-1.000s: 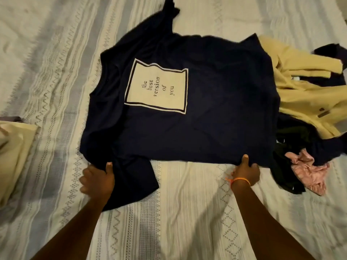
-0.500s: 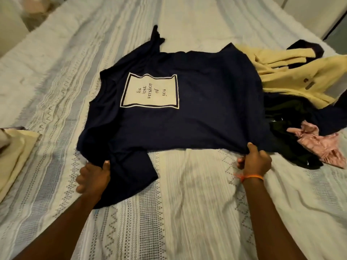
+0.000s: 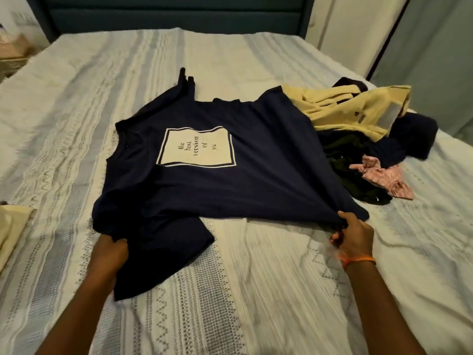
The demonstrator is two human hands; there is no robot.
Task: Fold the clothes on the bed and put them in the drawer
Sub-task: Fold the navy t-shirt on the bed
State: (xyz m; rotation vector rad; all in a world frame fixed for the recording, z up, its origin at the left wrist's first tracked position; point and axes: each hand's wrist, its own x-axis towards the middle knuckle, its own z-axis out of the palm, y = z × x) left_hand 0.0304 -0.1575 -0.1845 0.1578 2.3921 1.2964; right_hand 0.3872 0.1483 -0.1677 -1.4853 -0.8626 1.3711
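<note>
Both hands grip one navy T-shirt [image 3: 256,180] along its near side. The right hand [image 3: 354,235] pinches the hem corner, fingers curled round bunched fabric and lifting it slightly. The left hand [image 3: 111,249] clutches the fabric by the near sleeve; its fingers are partly hidden under the cloth. The T-shirt lies front-up on the bed [image 3: 256,290], one white printed panel [image 3: 195,146] showing, collar toward the left.

Count of other garments, right of the T-shirt and touching it: one yellow jacket [image 3: 358,111], one dark green garment [image 3: 353,175], one navy garment [image 3: 414,137], one pink striped piece [image 3: 384,176]. One cream folded item [image 3: 12,229] sits at the left frame edge, apart.

Open striped bedspread lies nearest the person and toward the headboard [image 3: 179,14].
</note>
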